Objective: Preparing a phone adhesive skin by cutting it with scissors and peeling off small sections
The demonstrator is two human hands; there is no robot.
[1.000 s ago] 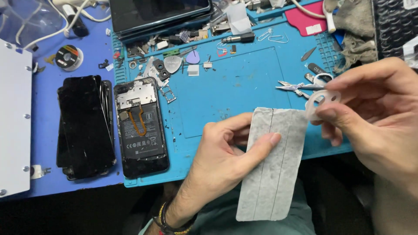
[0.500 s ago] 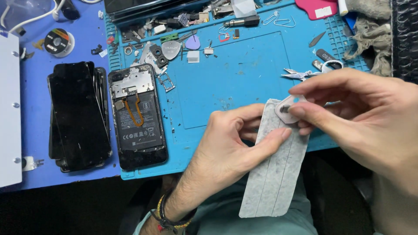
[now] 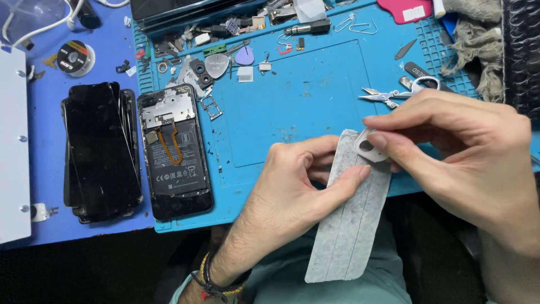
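Note:
My left hand (image 3: 287, 191) grips a long grey speckled strip of sheet material (image 3: 349, 219) near its upper end, thumb on top. My right hand (image 3: 455, 157) pinches a small whitish piece with a dark hole (image 3: 367, 147) and presses it against the top of that strip. Both hands hover over the near edge of a blue work mat (image 3: 292, 107). To the left on the mat lies an opened phone (image 3: 174, 149) with its back removed, an orange flex cable showing.
A black phone screen (image 3: 101, 149) lies left of the opened phone. Small scissors (image 3: 394, 94), picks, screws and small parts litter the mat's far side. A grey cloth (image 3: 478, 45) sits at far right, a tape roll (image 3: 73, 56) and white panel (image 3: 14, 146) at left.
My right hand has brought the small whitish piece leftward and down onto the strip's top. The view has shifted slightly, with the strip held more upright.

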